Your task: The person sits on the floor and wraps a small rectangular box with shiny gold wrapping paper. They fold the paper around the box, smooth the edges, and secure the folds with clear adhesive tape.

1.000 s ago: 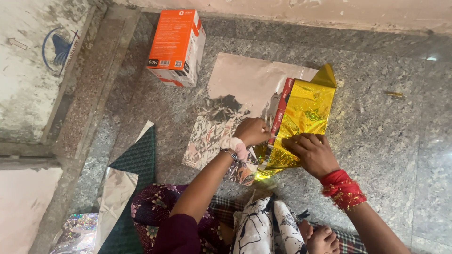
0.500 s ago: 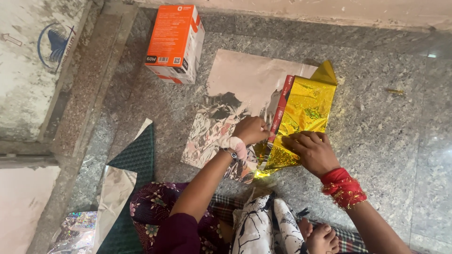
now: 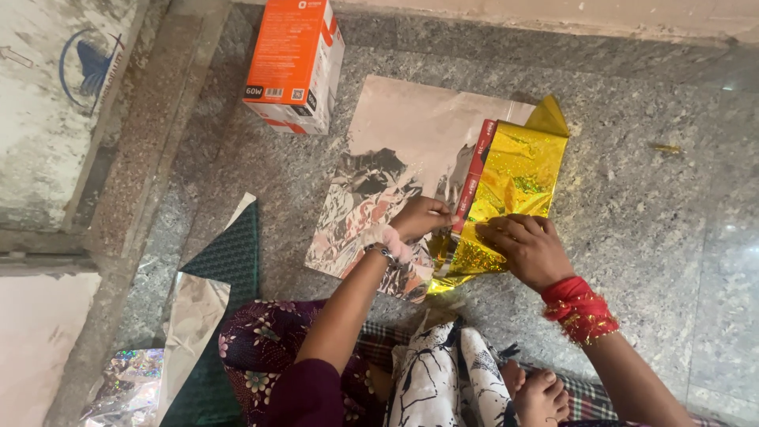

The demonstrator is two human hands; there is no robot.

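Gold holographic wrapping foil [image 3: 514,170] covers most of a flat red box [image 3: 477,170] at the centre of the frame, on a silver reflective sheet [image 3: 403,150] spread over the grey speckled stone floor [image 3: 648,205]. My left hand [image 3: 423,217] is curled, fingertips pinching the foil's edge against the long side of the box. My right hand [image 3: 528,247] lies flat with fingers spread, pressing the gold foil down on the near end of the box. An orange and white cardboard carton [image 3: 294,67] stands toward the upper left of the frame, well apart from the sheet. A dark green textured mat [image 3: 229,261] lies at lower left.
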